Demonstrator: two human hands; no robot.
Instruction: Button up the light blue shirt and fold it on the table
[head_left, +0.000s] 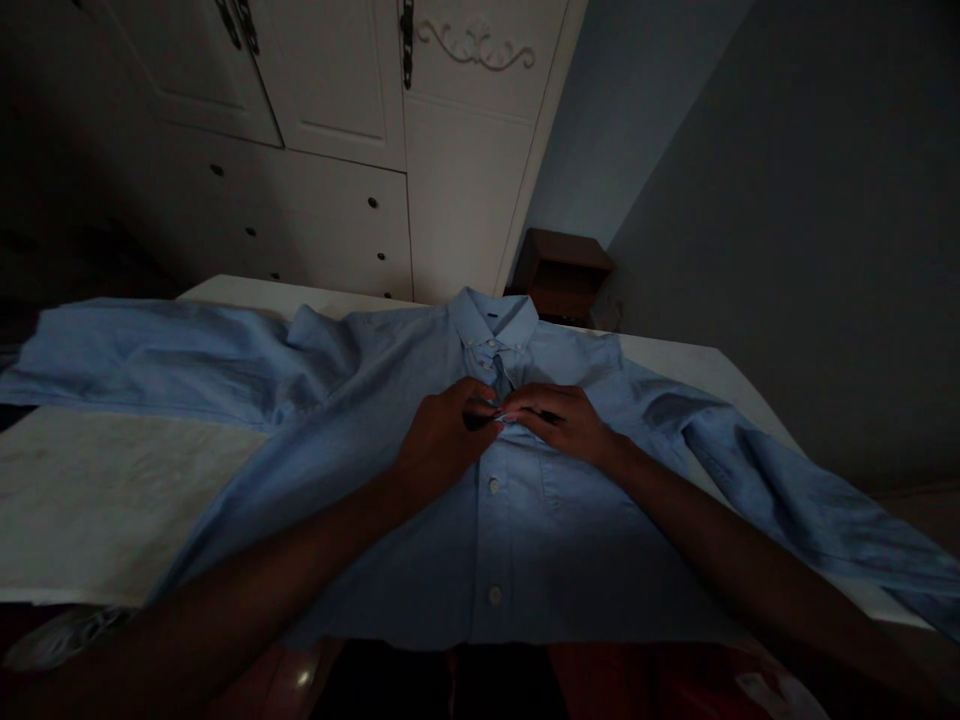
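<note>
A light blue button-up shirt [405,540] lies face up with its sleeves spread to both sides and its collar [472,320] at the far end. My left hand [450,430] and my right hand [562,415] meet at the front placket below the collar. The fingertips of both pinch the placket's cloth; any button between them is hidden. Just above the fingers the placket gapes slightly. Lower down, a white button [493,486] and another button [494,595] show on the placket.
The shirt lies on a white table [97,480], its sleeves reaching past the sides. Behind stands a white wardrobe [330,220] with dark handles and knobs. A small brown cabinet [566,265] is by the grey wall. At the lower left is a pale crumpled bag-like thing [64,635].
</note>
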